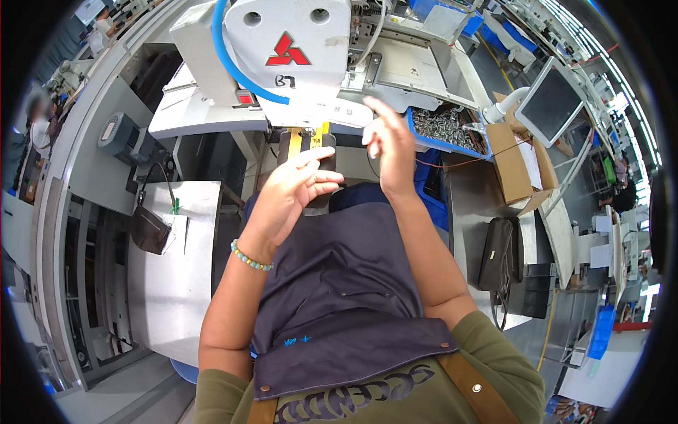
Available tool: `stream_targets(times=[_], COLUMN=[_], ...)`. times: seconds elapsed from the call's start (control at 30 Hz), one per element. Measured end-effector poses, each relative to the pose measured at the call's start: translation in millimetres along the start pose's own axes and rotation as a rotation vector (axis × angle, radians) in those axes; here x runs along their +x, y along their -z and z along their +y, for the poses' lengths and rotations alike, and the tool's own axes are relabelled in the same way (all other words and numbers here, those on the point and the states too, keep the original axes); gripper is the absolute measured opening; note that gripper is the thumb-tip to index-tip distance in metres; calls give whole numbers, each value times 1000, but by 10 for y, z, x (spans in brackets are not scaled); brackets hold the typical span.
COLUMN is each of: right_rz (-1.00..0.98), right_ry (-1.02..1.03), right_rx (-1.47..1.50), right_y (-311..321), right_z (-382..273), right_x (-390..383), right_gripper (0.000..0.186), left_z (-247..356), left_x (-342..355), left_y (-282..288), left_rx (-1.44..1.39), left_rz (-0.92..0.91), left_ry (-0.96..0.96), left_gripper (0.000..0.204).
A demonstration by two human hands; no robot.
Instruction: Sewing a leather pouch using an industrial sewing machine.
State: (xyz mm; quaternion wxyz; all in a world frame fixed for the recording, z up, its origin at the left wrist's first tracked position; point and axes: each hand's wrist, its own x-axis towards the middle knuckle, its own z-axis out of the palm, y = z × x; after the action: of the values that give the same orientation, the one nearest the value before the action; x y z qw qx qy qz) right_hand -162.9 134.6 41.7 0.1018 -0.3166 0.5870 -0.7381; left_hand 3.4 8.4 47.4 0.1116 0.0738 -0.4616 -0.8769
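Observation:
My left hand (pixel 300 185) is raised in front of the white machine head (pixel 311 78), fingers stretched out and apart, with nothing seen in it. A beaded bracelet (pixel 251 256) circles that wrist. Further right and a little higher, my right hand (pixel 393 152) has its index finger extended and slightly blurred near the machine's lower edge, the other fingers bent; I see nothing in it. Beyond my left fingertips, a yellow and black fixture (pixel 304 143) sits under the machine head. A blue hose (pixel 229 60) curves down the machine's front.
A blue tray (pixel 487 152) of small metal parts stands right of my right hand. Beyond it are an open cardboard box (pixel 514 166) and a screen on an arm (pixel 552 102). A black bag (pixel 500 254) lies on the right table; a dark pouch (pixel 150 230) rests on the left one.

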Motion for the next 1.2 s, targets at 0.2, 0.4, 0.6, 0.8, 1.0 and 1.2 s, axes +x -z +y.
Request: stream_targets(times=[0.2,0.4,0.6,0.8,1.0,1.2], right_rz=[-427,-622,-624,-696,-682,-733], right_ry=[-76,-100,-94,-342,-393,-438], right_rx=[-507,-570,-536,-486,-381,-442], right_y=[-64,-138,-120,-102,-127,-119], right_z=[425,162,185,70,-28,23], right_x=[228,440,373,413,381,470], right_gripper=[35,42,44,47,25,31], left_z=[-81,-6,-41,-103,-161,-170], left_x=[-181,-228,-175,-177,-206,-180], left_y=[-48,-19,24,8,-47,-169], left_rx=[311,285,259,319,501,808], left_rz=[95,106,91,80,58,70], left_ry=[-25,20,34,-8,-116,-195], left_gripper=[40,40,40,39,37,37])
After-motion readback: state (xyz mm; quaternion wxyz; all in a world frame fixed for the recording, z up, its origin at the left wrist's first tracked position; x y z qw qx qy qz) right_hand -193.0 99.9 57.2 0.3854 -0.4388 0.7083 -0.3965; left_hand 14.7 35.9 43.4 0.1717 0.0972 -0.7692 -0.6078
